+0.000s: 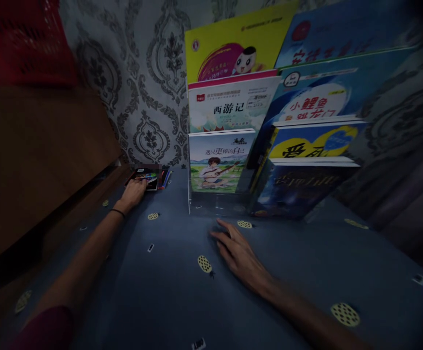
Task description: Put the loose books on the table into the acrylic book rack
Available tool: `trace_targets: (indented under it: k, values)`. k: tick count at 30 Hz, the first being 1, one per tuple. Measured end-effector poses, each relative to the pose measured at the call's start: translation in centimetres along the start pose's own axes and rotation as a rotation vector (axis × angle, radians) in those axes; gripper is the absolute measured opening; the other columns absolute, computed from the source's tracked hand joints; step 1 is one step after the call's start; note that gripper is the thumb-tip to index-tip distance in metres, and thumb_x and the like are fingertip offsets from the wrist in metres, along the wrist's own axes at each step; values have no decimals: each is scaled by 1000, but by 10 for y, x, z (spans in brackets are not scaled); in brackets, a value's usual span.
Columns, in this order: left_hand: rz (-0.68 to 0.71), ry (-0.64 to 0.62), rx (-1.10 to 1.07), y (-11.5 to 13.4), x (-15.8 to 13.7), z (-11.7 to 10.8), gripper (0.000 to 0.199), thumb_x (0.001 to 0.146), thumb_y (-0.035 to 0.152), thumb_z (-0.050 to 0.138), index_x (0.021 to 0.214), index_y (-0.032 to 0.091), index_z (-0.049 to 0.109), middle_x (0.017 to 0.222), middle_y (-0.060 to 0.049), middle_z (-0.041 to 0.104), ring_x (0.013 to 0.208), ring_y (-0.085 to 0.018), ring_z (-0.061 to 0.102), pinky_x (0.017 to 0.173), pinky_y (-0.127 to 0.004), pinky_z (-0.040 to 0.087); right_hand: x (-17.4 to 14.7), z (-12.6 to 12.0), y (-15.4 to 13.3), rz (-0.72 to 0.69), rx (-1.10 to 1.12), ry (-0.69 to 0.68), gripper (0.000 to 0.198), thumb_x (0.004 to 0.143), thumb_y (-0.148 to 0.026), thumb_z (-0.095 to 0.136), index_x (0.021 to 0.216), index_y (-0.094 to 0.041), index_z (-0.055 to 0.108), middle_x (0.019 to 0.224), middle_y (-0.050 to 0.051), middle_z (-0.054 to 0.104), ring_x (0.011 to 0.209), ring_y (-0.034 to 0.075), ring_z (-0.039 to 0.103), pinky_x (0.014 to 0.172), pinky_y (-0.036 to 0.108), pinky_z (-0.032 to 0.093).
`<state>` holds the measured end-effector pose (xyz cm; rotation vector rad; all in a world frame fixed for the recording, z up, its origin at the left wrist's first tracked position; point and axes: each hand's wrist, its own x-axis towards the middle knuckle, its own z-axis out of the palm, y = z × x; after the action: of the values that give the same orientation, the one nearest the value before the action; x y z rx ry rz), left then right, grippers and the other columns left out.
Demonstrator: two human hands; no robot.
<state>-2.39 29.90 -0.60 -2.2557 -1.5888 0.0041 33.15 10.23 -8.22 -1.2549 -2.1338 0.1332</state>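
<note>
At the back left of the cloth-covered surface, my left hand (135,190) reaches out and touches a small stack of dark-covered books (153,179) lying flat near the wall. Its fingers are small and dim there, and whether they grip a book or only rest on it is unclear. My right hand (236,253) hovers over or rests on the cloth in front of a clear book stand (214,204), fingers apart with nothing in them. Nearest to it in the stand is a book with a guitar player on its cover (220,167).
More books fill the stand in tiers, including a yellow book (211,43) and a dark blue book (295,189). Patterned wallpaper (153,141) rises behind. A brown wooden panel (40,160) borders the left side, below a red bag-like item (22,43). Pineapple prints dot the blue cloth (153,296).
</note>
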Motion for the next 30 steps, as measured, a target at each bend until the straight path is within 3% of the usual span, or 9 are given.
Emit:
trace_targets:
  k: [9,25,30]
  values:
    - [53,32,62,16,-29,-18,28,94,6,34,108,9,58,102,-23,72,102,-31,68,92,-42,48,0,2,1,2,27,1,32,97,-21,47,121,-24,68,146,14,55,132,29,57,104,51,54]
    - [266,-34,152,64,-138,-39,24,94,3,41,106,10,60,91,-15,70,89,-29,66,86,-41,50,0,4,3,-39,7,-17,33,99,-23,43,120,-22,68,143,16,55,130,30,58,104,54,54]
    - [412,47,146,78,-176,-49,21,96,5,41,103,13,60,85,-10,68,84,-26,65,93,-42,49,0,8,6,-32,14,-7,32,99,-22,44,118,-22,69,142,16,57,130,30,57,104,54,53]
